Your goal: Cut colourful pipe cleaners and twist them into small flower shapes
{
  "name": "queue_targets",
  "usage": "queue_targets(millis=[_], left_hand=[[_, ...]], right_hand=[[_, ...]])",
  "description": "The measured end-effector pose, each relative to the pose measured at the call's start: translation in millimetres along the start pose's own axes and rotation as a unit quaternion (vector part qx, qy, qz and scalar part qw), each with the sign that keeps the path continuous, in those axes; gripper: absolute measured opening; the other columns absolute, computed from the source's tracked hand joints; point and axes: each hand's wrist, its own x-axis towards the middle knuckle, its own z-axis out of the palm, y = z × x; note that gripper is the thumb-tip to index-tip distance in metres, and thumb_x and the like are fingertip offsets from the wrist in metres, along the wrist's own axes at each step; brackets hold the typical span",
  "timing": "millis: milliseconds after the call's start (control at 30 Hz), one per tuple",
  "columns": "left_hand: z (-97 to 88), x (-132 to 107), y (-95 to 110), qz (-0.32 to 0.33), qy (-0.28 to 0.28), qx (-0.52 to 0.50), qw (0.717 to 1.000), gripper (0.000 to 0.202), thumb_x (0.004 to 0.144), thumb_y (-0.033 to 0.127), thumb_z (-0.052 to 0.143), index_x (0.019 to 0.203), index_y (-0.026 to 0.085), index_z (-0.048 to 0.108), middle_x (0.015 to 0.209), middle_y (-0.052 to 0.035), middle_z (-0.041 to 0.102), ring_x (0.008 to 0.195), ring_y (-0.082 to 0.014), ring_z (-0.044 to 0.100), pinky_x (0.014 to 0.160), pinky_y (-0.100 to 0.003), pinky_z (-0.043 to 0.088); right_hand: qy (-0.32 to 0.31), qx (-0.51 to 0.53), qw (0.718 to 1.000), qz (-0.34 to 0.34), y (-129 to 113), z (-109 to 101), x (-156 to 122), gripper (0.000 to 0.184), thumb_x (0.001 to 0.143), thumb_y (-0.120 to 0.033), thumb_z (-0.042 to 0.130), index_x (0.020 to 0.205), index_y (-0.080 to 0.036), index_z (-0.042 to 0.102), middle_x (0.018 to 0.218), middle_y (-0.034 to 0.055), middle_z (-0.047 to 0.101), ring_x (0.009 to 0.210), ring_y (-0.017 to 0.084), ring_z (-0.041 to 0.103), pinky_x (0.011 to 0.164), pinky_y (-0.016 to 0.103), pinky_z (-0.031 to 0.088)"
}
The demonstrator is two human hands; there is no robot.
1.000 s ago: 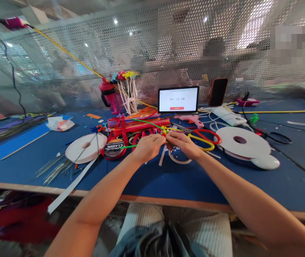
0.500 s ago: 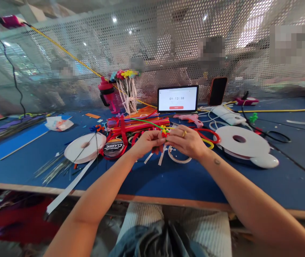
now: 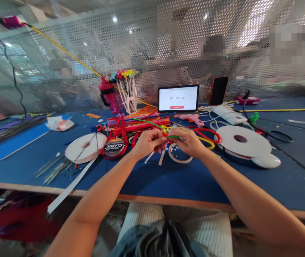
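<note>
A thin green pipe cleaner (image 3: 174,137) spans the small gap between my hands above the middle of the table. My left hand (image 3: 148,142) pinches one part of it between thumb and fingers. With its fingers curled, my right hand (image 3: 191,142) grips the same stem from the other side. Small yellow and red pieces (image 3: 164,129) show just behind the fingertips; whether they are joined to the stem I cannot tell. Directly behind lies a pile of red and pink pipe cleaners (image 3: 138,127). Below my right hand rests a white ring (image 3: 180,160) with tiny white bits inside.
White ribbon spools (image 3: 243,141) (image 3: 74,151) lie on both sides. Red-handled scissors (image 3: 213,135) and a pink glue gun (image 3: 192,118) sit behind my right hand. A tablet (image 3: 178,99), a pink bottle (image 3: 110,96) and a bunch of stemmed flowers (image 3: 128,92) stand at the back.
My right hand's fingers have curled inward, and a green stretch of pipe cleaner now shows between the hands. My left hand has hardly moved.
</note>
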Motion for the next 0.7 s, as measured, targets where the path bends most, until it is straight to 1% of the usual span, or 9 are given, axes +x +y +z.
queue_targets(millis=[100,167,267,367,433,467,533,633,700], left_hand=[[-2.2,2,1,-0.076,-0.091,-0.14,0.983,0.033,0.079,0.045,0.056,0.069,0.016,0.046,0.056,-0.0008,0.059,0.038,-0.0078,0.049,0.036,-0.018,0.032],[-3.3,2,0,-0.066,-0.083,-0.109,0.988,0.032,0.08,0.045,0.054,0.07,0.016,0.047,0.056,-0.0008,0.059,0.039,-0.008,0.049,0.038,-0.019,0.033],[-2.4,-1,-1,0.035,0.034,0.129,0.991,0.026,0.085,0.038,0.049,0.073,0.016,0.052,0.064,-0.0026,0.062,0.053,-0.0106,0.057,0.048,-0.02,0.039],[-0.2,-5,-4,0.15,0.095,0.373,0.911,0.018,0.086,0.028,0.047,0.079,0.016,0.059,0.075,-0.0058,0.065,0.071,-0.0148,0.061,0.059,-0.023,0.041],[0.6,-7,-5,0.187,0.101,0.423,0.881,0.017,0.086,0.024,0.046,0.082,0.016,0.061,0.08,-0.0067,0.066,0.076,-0.0158,0.062,0.062,-0.024,0.042],[0.8,-7,-5,0.188,0.1,0.415,0.884,0.017,0.086,0.023,0.046,0.081,0.017,0.061,0.079,-0.0064,0.066,0.075,-0.0155,0.062,0.062,-0.023,0.042],[1.6,-5,-4,0.151,0.091,0.335,0.926,0.018,0.086,0.027,0.047,0.077,0.017,0.058,0.071,-0.0041,0.065,0.066,-0.0134,0.062,0.058,-0.023,0.042],[3.6,-1,-1,0.04,0.045,0.09,0.994,0.026,0.086,0.039,0.048,0.072,0.017,0.05,0.059,-0.0002,0.062,0.046,-0.0094,0.055,0.046,-0.02,0.039],[4.8,1,0,-0.009,0.013,-0.041,0.999,0.032,0.084,0.045,0.05,0.071,0.017,0.045,0.057,0.0003,0.061,0.039,-0.0083,0.051,0.04,-0.019,0.036]], right_hand=[[0.007,-0.116,0.989,-0.094,1,-6,-3,0.02,0.087,-0.018,0.045,0.094,-0.023,0.063,0.088,0.0055,0.064,0.083,0.018,0.055,0.076,0.035,0.045],[-0.002,-0.14,0.986,-0.088,0,-8,-3,0.017,0.086,-0.024,0.05,0.096,-0.025,0.063,0.09,0.0055,0.064,0.085,0.019,0.055,0.079,0.036,0.044],[-0.021,-0.037,0.999,0.019,-2,-6,0,0.023,0.085,-0.039,0.052,0.093,-0.02,0.062,0.086,0.0056,0.063,0.082,0.018,0.056,0.077,0.035,0.045],[-0.067,0.153,0.976,0.142,-2,3,3,0.036,0.091,-0.044,0.038,0.078,-0.016,0.056,0.068,0.0023,0.056,0.063,0.012,0.053,0.062,0.027,0.044],[-0.074,0.218,0.958,0.169,-1,8,3,0.035,0.092,-0.042,0.037,0.073,-0.016,0.051,0.06,-0.0006,0.051,0.055,0.01,0.048,0.056,0.024,0.041],[-0.067,0.216,0.96,0.166,-1,9,3,0.032,0.091,-0.041,0.04,0.075,-0.016,0.051,0.061,-0.0012,0.05,0.055,0.01,0.047,0.055,0.024,0.04],[-0.031,0.144,0.981,0.127,0,8,2,0.023,0.09,-0.035,0.044,0.079,-0.017,0.054,0.066,0.0001,0.053,0.059,0.011,0.049,0.057,0.025,0.041],[0.016,-0.039,0.999,0.005,1,1,-1,0.016,0.089,-0.024,0.045,0.084,-0.019,0.059,0.077,0.0037,0.06,0.075,0.015,0.053,0.07,0.031,0.043],[0.013,-0.118,0.991,-0.058,1,-4,-2,0.019,0.089,-0.02,0.044,0.087,-0.022,0.062,0.083,0.0047,0.063,0.082,0.018,0.053,0.076,0.034,0.042]])
